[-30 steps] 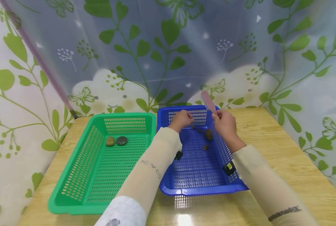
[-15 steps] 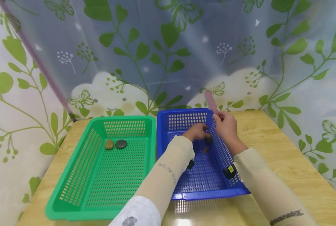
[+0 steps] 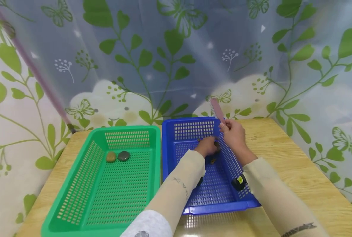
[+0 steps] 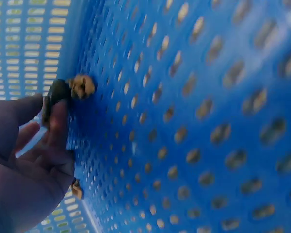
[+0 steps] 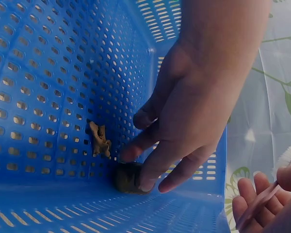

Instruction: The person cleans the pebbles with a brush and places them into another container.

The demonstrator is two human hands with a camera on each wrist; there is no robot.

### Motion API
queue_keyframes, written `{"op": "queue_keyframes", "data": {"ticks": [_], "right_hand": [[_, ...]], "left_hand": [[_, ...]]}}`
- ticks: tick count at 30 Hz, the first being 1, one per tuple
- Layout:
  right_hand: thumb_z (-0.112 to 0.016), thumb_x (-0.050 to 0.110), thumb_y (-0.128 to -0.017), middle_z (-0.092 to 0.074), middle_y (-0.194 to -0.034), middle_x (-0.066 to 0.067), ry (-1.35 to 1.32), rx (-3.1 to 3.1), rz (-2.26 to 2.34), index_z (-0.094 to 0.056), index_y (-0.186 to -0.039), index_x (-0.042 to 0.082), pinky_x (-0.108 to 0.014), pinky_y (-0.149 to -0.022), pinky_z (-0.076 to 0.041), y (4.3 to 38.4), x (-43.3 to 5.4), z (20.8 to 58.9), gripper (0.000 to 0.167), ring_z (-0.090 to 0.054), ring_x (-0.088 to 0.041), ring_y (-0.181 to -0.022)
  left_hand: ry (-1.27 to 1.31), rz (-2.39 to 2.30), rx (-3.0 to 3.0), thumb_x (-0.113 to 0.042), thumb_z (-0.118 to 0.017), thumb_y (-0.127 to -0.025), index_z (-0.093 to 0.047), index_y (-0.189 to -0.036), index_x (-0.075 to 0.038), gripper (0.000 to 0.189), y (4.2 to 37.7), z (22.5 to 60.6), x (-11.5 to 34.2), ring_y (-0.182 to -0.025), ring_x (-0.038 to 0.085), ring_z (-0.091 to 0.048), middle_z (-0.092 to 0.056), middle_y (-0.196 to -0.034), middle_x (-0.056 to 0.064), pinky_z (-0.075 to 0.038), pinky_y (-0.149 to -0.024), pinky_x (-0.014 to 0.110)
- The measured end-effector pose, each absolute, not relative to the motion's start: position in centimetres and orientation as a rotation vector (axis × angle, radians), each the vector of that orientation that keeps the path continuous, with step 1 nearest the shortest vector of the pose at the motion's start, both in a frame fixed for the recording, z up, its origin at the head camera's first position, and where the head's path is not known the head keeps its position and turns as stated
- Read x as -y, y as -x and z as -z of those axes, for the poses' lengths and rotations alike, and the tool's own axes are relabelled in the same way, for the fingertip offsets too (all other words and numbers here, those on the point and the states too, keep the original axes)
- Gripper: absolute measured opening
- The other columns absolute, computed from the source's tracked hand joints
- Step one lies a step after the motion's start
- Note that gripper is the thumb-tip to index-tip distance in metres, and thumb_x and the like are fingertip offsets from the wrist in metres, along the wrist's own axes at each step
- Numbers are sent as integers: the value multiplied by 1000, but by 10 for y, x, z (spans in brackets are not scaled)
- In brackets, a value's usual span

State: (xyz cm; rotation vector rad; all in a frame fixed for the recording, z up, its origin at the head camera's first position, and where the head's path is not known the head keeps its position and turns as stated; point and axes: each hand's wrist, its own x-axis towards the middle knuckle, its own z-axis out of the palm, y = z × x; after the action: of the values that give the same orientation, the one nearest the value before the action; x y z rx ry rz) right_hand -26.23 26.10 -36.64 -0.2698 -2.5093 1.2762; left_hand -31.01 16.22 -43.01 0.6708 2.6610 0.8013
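Note:
My left hand [image 3: 208,145] reaches down into the blue basket [image 3: 214,210]. In the right wrist view, its fingers touch a dark stone [image 5: 128,177] near the basket wall. The thumb side is partly hidden, so a firm hold on the stone is unclear. Close to the same stone [image 4: 60,91] in the left wrist view lies a small knobbly brown piece [image 4: 82,86]; another brown scrap [image 4: 76,189] shows below the hand. My right hand [image 3: 234,135] holds a pink brush [image 3: 217,108] with pale bristles upright over the basket's right rim.
Left of the blue basket stands a green basket [image 3: 156,148]. A tan stone [image 3: 111,157] and a dark grey stone [image 3: 123,156] lie inside it. Both baskets rest on a wooden table [image 3: 270,144], with a leaf-patterned curtain [image 3: 178,82] behind.
My left hand has moved down and rightward into the blue basket, from near the far wall to the dark stone. The right hand keeps holding the brush in about the same place.

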Motion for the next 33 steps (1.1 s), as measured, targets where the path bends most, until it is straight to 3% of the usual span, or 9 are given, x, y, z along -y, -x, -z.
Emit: {"op": "queue_keyframes", "data": {"ticks": [10,16,24,33], "right_hand": [[-48,19,-103,-66,-117,-21,342,2455,-1318,-55,-131,-4,-43,-92,-51,262,-256,364,37,-65,-31,-106],[-48,20,-103,-65,-118,-20,345,2451,-1321,-55,-131,-4,-42,-92,-51,263,-256,365,38,-65,-31,-106],[-48,21,-103,-65,-118,-21,320,2500,-1292,-55,-131,-4,-44,-90,-52,262,-255,368,38,-65,-32,-106],[-51,18,-102,-67,-112,-23,229,2549,-1178,-58,-125,-7,-45,-85,-52,261,-253,368,34,-65,-34,-102]], "left_hand": [[-582,-862,-2652,-19,-69,-89,-65,-117,-3,32,303,428,-155,-100,22,-64,-68,-112,9,-49,-91,31],[-651,-974,-2557,-17,-73,-86,-60,-118,-2,38,303,426,-148,-96,23,-61,-65,-109,10,-49,-87,33],[-528,-963,-2603,-18,-75,-85,-64,-119,-1,40,299,411,-136,-106,25,-62,-67,-115,11,-49,-93,33],[-317,-1396,-2386,-9,-68,-90,-59,-124,3,36,303,382,-113,-95,29,-66,-62,-116,18,-57,-80,36]]}}
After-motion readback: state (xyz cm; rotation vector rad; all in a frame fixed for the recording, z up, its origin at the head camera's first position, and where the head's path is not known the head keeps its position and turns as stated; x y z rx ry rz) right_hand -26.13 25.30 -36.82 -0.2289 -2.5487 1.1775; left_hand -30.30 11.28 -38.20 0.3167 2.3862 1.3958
